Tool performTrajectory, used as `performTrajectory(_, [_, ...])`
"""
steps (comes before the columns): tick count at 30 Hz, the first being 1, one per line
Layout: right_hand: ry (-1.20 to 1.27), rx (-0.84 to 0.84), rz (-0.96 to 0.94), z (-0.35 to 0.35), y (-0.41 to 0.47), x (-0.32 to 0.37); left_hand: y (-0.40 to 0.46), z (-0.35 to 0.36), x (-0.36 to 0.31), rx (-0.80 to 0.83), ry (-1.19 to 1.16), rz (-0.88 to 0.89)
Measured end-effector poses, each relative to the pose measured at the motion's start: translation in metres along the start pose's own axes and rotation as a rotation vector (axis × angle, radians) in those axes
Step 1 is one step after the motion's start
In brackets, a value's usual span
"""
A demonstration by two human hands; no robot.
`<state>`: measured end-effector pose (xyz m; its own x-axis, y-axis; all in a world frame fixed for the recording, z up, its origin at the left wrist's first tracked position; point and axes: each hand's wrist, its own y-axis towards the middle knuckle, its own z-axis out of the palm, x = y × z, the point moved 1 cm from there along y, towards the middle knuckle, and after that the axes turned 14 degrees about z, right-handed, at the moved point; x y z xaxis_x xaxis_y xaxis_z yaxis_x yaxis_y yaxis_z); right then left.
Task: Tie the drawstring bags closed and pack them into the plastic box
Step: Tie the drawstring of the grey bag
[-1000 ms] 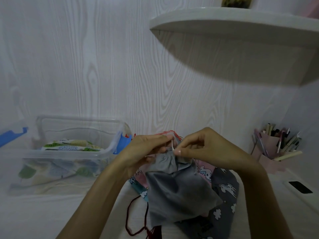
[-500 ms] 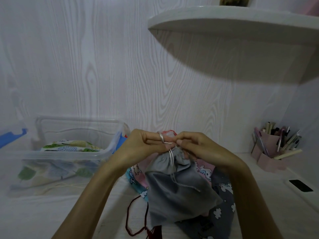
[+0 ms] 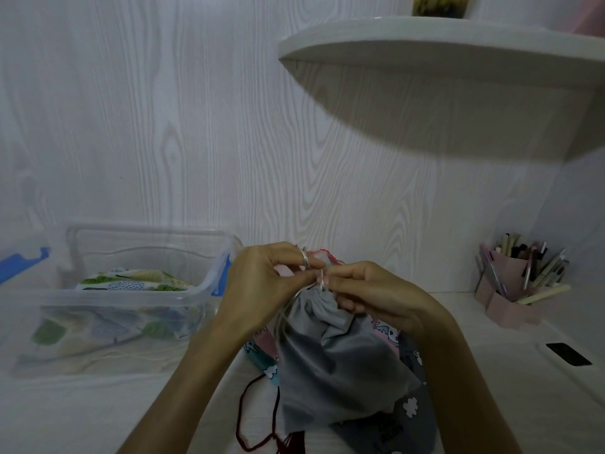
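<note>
Grey bag (image 3: 340, 362) hangs below both hands (image 3: 322, 283), cord pinched.

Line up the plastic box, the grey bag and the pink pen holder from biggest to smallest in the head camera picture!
1. plastic box, looks biggest
2. grey bag, though it sits nearer the camera
3. pink pen holder, looks smallest
</note>
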<state>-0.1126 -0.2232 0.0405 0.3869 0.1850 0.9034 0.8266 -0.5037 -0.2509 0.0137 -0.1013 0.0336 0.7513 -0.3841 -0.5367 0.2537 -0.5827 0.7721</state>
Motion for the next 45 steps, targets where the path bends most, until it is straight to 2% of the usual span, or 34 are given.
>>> performTrajectory(6, [0.081,-0.067,0.016,-0.004,0.005,-0.005,0.002,-0.003,0.002,-0.051,-0.086,-0.022])
performTrajectory(9, [0.114,-0.092,0.002,-0.009,0.005,-0.004,0.002,-0.005,0.002,-0.018,-0.148,-0.053])
performTrajectory(14, [0.347,0.096,-0.026,-0.006,0.004,-0.002,0.002,-0.003,0.002,0.027,-0.194,-0.057])
performTrajectory(16, [0.368,0.142,-0.025,-0.003,0.001,0.001,0.003,-0.003,0.002,0.031,-0.217,-0.054])
performTrajectory(21, [0.46,0.059,-0.048,-0.015,0.0,-0.002,0.003,-0.006,0.0,0.037,-0.281,-0.052])
performTrajectory(25, [0.728,0.061,-0.144,-0.023,-0.001,-0.003,0.003,-0.006,0.002,0.047,-0.288,-0.059])
performTrajectory(28, [0.853,0.0,-0.217,-0.017,-0.003,0.003,0.003,-0.003,0.001,0.065,-0.275,-0.069])
performTrajectory(31, [1.049,0.051,-0.247,-0.01,-0.003,0.008,0.003,-0.001,0.001,0.09,-0.247,-0.076])
performTrajectory(34, [1.184,0.069,-0.216,-0.005,0.001,0.011,0.005,-0.001,0.004,-0.02,-0.206,-0.111])
performTrajectory(37, [1.182,-0.041,-0.165,-0.006,0.01,0.006,0.006,-0.001,0.006,-0.146,-0.215,-0.224])
performTrajectory(42, [0.974,-0.276,-0.095,-0.016,0.015,-0.004,0.004,-0.001,0.01,-0.002,-0.155,-0.317])
performTrajectory(45, [0.827,-0.35,-0.063,-0.016,0.015,-0.004,0.004,-0.005,0.014,0.028,-0.112,-0.364])
